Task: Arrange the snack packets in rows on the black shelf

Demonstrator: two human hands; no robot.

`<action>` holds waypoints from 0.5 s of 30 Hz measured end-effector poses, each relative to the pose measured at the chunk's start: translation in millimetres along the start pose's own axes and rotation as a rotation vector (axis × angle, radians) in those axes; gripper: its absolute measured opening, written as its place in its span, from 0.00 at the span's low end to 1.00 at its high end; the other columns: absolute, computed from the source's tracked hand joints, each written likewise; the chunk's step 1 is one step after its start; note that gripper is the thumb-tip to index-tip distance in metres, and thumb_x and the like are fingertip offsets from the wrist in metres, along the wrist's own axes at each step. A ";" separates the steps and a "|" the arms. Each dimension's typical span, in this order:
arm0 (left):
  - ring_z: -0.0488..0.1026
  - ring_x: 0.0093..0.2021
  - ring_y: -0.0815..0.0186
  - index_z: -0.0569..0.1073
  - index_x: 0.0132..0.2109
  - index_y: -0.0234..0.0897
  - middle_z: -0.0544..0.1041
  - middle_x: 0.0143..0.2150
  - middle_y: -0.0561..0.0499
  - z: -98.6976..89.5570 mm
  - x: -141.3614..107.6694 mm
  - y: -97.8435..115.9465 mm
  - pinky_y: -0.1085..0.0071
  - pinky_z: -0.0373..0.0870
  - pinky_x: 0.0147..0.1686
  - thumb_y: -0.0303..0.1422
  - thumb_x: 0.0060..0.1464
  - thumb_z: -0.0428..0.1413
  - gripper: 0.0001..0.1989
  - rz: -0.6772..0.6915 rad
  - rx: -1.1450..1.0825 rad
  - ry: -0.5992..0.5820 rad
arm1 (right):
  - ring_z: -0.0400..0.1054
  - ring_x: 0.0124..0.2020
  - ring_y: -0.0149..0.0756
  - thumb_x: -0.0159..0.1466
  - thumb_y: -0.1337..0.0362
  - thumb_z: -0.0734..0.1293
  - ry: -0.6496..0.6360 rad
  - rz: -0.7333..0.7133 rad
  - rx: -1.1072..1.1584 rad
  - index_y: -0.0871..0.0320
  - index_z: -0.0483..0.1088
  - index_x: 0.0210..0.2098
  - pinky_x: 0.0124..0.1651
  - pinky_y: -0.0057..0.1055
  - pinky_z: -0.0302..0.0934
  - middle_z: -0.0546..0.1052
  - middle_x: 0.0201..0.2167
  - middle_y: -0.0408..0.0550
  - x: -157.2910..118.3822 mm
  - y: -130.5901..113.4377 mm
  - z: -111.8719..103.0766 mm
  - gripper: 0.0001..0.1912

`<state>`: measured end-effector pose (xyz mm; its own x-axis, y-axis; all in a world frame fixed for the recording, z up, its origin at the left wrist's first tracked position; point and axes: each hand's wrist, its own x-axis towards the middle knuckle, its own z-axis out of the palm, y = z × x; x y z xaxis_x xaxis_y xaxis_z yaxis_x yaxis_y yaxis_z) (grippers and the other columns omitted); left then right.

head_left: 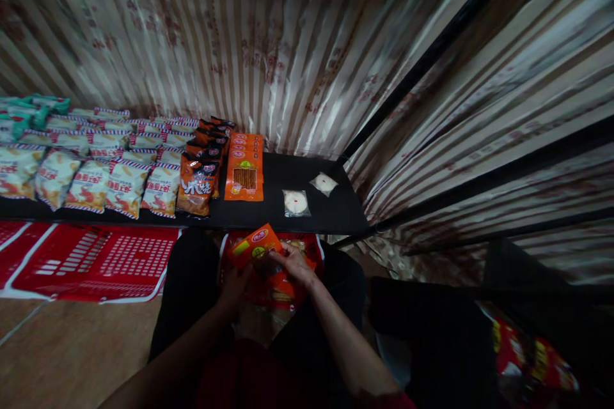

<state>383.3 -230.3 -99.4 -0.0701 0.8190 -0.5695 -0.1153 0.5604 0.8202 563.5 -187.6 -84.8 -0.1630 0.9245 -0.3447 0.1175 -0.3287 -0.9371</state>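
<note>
An orange snack packet (259, 244) is held tilted over a red basket between my knees. My right hand (295, 265) is closed on the packet's right side, with the thumb on top. At the packet's lower left is my left hand (235, 284), its fingers closed around the edge and partly lost in shadow. Beneath my hands, the red basket (317, 249) contains more orange and pale packages, too dark to make out fully. Similar orange packets (244, 176) lie in an overlapping row on the black shelf (326, 222) in front of me.
Two round white crackers in clear wrappers (296, 202) lie toward the shelf's right end. Brown bags (196, 185), white snack bags (127, 185) and green bags (36, 112) fill its left. Red baskets (115, 262) sit below. Black poles (426, 70) and striped sheeting (288, 45) bound the space.
</note>
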 end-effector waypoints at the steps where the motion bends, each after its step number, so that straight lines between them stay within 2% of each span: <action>1: 0.76 0.40 0.52 0.75 0.31 0.36 0.79 0.29 0.45 1.3 1.6 4.4 0.61 0.71 0.40 0.39 0.42 0.61 0.11 -0.002 0.020 0.014 | 0.65 0.27 0.31 0.48 0.49 0.72 0.005 -0.003 -0.002 0.57 0.72 0.32 0.32 0.26 0.59 0.74 0.26 0.40 0.7 -1.5 -0.5 0.19; 5: 0.76 0.40 0.54 0.75 0.33 0.36 0.79 0.30 0.46 6.3 6.0 17.3 0.63 0.71 0.40 0.40 0.44 0.60 0.12 0.055 -0.036 0.050 | 0.66 0.29 0.31 0.50 0.50 0.71 0.051 -0.033 0.002 0.55 0.73 0.34 0.33 0.27 0.59 0.76 0.29 0.41 2.0 -8.6 -0.4 0.18; 8: 0.76 0.39 0.56 0.75 0.35 0.35 0.80 0.33 0.46 6.9 6.8 21.8 0.65 0.71 0.37 0.42 0.46 0.59 0.14 0.093 -0.127 0.060 | 0.66 0.29 0.31 0.50 0.51 0.71 0.016 -0.038 0.010 0.55 0.74 0.35 0.34 0.26 0.58 0.76 0.30 0.41 0.6 -16.2 1.7 0.18; 11: 0.76 0.35 0.57 0.76 0.36 0.36 0.80 0.33 0.47 3.4 6.2 27.0 0.66 0.72 0.33 0.45 0.46 0.58 0.17 0.085 -0.168 0.027 | 0.65 0.27 0.30 0.51 0.51 0.71 -0.027 -0.029 0.014 0.56 0.75 0.34 0.33 0.26 0.57 0.76 0.28 0.41 -1.3 -24.4 2.6 0.17; 15: 0.76 0.33 0.59 0.76 0.33 0.37 0.80 0.31 0.48 -1.8 7.2 37.4 0.68 0.70 0.31 0.46 0.46 0.57 0.16 0.105 -0.080 0.041 | 0.62 0.23 0.28 0.49 0.51 0.72 -0.017 -0.011 0.014 0.58 0.74 0.29 0.29 0.25 0.55 0.73 0.22 0.39 -3.6 -32.2 3.3 0.16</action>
<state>376.7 -203.7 -72.9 -0.1263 0.8660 -0.4839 -0.1835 0.4590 0.8693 557.0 -181.0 -53.5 -0.1807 0.9248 -0.3348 0.1014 -0.3211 -0.9416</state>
